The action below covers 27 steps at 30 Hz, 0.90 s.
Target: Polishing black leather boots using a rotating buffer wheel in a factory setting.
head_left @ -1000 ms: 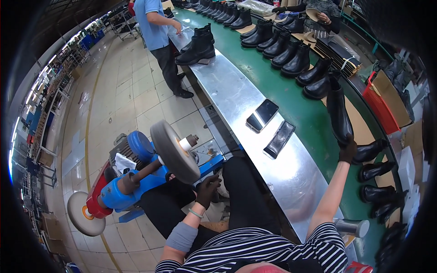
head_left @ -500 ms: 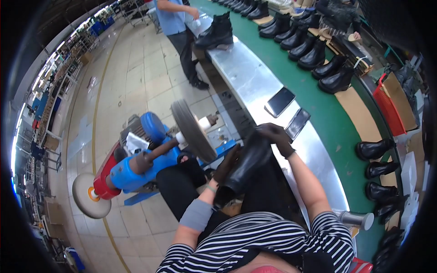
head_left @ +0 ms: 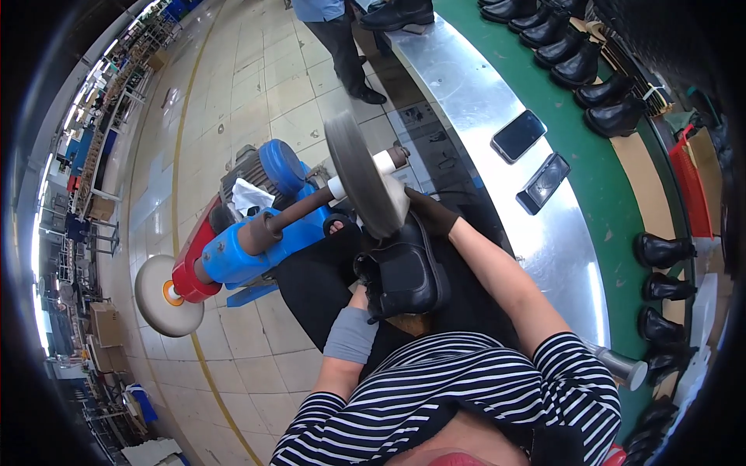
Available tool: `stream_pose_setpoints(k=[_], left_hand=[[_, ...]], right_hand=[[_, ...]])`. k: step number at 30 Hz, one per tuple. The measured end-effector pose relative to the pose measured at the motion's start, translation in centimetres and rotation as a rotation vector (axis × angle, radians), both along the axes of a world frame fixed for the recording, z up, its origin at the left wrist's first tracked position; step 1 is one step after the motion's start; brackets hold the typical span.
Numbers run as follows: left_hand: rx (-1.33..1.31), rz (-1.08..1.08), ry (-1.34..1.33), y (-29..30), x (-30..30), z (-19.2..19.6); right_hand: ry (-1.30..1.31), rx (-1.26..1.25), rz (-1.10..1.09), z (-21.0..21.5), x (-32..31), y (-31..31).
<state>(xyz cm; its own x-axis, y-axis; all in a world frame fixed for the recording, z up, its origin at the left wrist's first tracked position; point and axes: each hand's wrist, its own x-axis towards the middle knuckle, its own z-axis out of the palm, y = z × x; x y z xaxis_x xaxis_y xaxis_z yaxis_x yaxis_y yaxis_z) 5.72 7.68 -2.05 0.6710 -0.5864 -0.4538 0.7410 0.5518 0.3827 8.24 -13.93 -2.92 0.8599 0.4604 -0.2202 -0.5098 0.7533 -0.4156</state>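
A black ankle boot (head_left: pixel 408 272) with a dark elastic side panel lies across my lap, its upper up against the rim of a grey buffing wheel (head_left: pixel 353 171), which looks blurred. In a dark glove, my right hand (head_left: pixel 431 213) grips the boot's toe end beside the wheel; its fingertips are hidden. My left hand (head_left: pixel 364 270) is at the boot's shaft opening, mostly hidden by the boot, and supports it from that side. A pale patch (head_left: pixel 398 200) shows between the wheel and my right hand; I cannot make out what it is.
The blue and red buffing machine (head_left: pixel 241 245) stands at my left, with a second pale wheel (head_left: pixel 167 295). A metal ledge (head_left: pixel 466 101) on my right bears two phones (head_left: pixel 519 136). Beyond it, boots (head_left: pixel 618 116) line a green surface (head_left: pixel 567 194). A person (head_left: pixel 342 46) stands ahead.
The boot has been turned and brought up to the wheel, both hands moving with it. My view has shifted, so the person and the far boots sit higher in the picture.
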Motion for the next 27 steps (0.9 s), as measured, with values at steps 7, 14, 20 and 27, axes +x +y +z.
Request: stream_pose_setpoints(k=[7,14,20,27], left_hand=[[-0.057,-0.007,-0.014,-2.9,-1.0,-1.1],[-0.049,-0.047,-0.03,-3.9,2.9,-2.4],[-0.125,-0.013,-0.04,-2.1,2.8,-0.9],[-0.219,0.0,-0.06,-2.0,1.1,1.0]], right_hand=[[-0.122,0.424,0.058,0.8,-4.1,-4.0],[-0.175,0.332,-0.185,1.3,-3.1,-3.9],[0.035,-0.005,-0.253,-1.4,1.2,-0.4],[-0.276,-0.44,-0.132,1.2,0.8,0.2]])
